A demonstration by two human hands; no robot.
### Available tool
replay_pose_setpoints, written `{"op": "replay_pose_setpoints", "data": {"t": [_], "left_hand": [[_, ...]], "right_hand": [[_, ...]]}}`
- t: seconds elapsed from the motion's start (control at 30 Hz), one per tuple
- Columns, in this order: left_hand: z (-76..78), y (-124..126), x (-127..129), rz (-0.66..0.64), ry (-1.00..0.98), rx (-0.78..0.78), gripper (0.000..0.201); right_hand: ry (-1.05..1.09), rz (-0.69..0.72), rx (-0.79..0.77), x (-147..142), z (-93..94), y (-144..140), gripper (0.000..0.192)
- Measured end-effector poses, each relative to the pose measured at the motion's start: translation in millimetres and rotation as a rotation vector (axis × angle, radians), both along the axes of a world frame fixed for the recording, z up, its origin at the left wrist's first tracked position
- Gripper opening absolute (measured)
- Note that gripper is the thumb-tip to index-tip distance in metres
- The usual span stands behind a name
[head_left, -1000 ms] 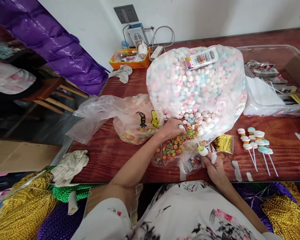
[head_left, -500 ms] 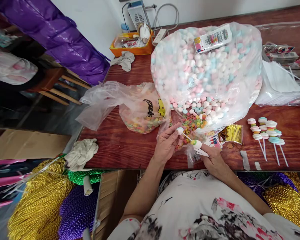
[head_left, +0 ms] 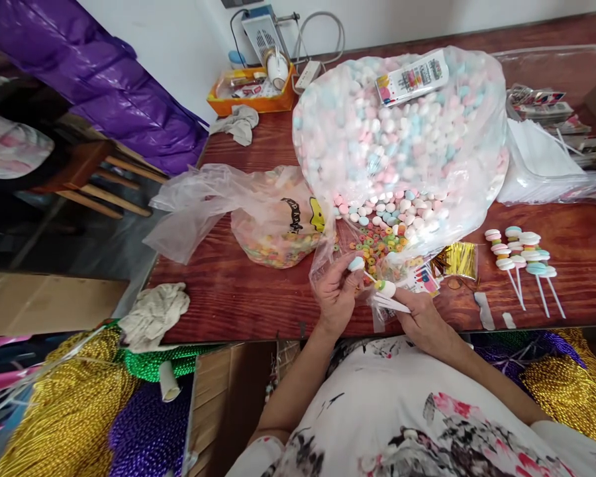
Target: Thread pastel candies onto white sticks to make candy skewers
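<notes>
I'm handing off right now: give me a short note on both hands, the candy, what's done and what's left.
Left hand: pinching a pale blue candy disc at the tip of the stick.
Right hand: gripping that stick and spare white sticks; one white disc is already threaded.
Big bag of pastel discs and loose ring candies lie just behind.
Done: finished skewers at right.
Left: fill this stick.

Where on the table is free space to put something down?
Bare wood lies between the crumpled cloth and the smaller candy bag, and between the finished candy sticks and the table's right edge. Around both hands, left and right, it is crowded.
</notes>
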State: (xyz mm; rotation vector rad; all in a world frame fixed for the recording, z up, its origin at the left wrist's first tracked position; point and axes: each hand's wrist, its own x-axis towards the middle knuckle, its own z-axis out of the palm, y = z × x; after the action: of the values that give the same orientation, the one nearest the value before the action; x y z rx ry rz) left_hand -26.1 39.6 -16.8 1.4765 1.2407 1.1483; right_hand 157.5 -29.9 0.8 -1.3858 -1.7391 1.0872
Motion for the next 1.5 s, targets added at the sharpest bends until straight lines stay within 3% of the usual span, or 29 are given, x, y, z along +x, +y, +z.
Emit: {"op": "replay_pose_setpoints", "data": {"t": [0.2, 0.4, 0.53, 0.73, 0.8, 0.9, 0.97, 1.07, 1.13, 1.23, 1.5], "left_hand": [[-8.2, -1, 1, 0.035, 0.004, 0.174, 0.028], [-1.6, -9, 7, 0.036, 0.037, 0.331, 0.023], [0.8, -18, 10, -0.115, 0.036, 0.390, 0.031], [8.3, -23, 15, -0.306, 0.009, 0.315, 0.034], [16.3, -9, 9, -0.307, -0.008, 0.235, 0.035], [27.6, 36, -1, -0.168, 0.015, 0.161, 0.037], [29.2, 75, -3, -0.125, 0.193, 0.199, 0.032], [21.2, 124, 4, -0.337, 0.646, 0.214, 0.020], [13.0, 141, 12, -0.433, 0.861, 0.149, 0.018], [3.7, 145, 18, -0.454, 0.980, 0.115, 0.023], [-0.7, 136, 18, -0.507, 0.925, 0.229, 0.027]], "right_hand": [[0.100, 0.006, 0.020, -4, 5.8, 1, 0.031], [0.243, -0.081, 0.026, -14, -7.5, 1, 0.027], [0.332, -0.146, -0.041, -22, -17.5, 2, 0.033], [0.385, -0.210, -0.055, -22, -31.8, 3, 0.038], [0.365, -0.298, -0.038, -12, -34.0, 6, 0.040], [0.411, -0.464, -0.066, 11, -33.5, 11, 0.039], [0.508, -0.561, -0.108, 24, -32.9, 14, 0.038], [0.566, -0.601, -0.112, 34, -35.1, 12, 0.036], [0.499, -0.550, -0.086, 36, -38.5, 8, 0.037], [0.368, -0.441, -0.062, 36, -42.5, 3, 0.040], [0.225, -0.264, 0.038, 31, -40.4, 9, 0.040]]}}
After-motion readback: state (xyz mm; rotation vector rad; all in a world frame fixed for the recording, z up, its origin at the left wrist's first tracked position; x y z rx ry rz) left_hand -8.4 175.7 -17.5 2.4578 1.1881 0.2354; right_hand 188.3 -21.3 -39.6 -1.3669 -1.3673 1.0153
